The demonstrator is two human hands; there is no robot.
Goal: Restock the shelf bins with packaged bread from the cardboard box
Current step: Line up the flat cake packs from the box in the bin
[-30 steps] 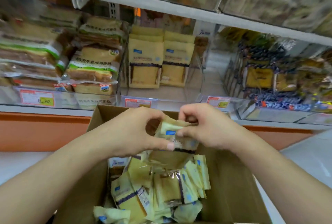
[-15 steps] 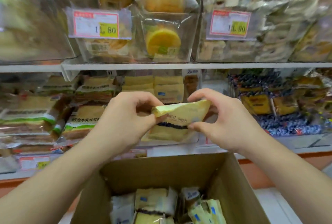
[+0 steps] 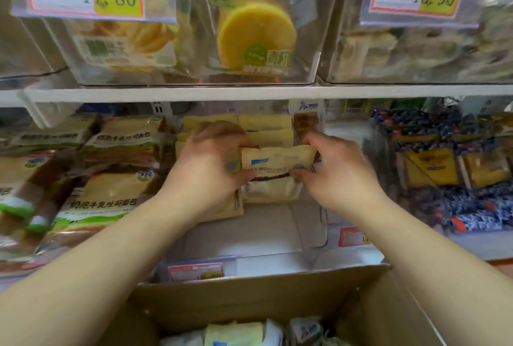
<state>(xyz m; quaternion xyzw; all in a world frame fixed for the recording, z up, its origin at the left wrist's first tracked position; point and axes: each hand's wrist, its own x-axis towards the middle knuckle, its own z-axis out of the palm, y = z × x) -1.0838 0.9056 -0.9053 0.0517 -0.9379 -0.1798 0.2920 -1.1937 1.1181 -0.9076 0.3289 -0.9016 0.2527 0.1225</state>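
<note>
Left hand (image 3: 206, 168) and right hand (image 3: 337, 172) each pinch one end of pale-yellow plastic bread packet (image 3: 273, 162), now carried up from brown cardboard box (image 3: 249, 304) into clear plastic shelf bin (image 3: 323, 230), against standing packets. Placement nearly done. Bare bin floor in front; shelf edge above packet limits headroom.

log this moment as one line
step: placing packet in bin | left hand: grips bread packet | right hand: pinches packet | clear bin: partly filled
</note>
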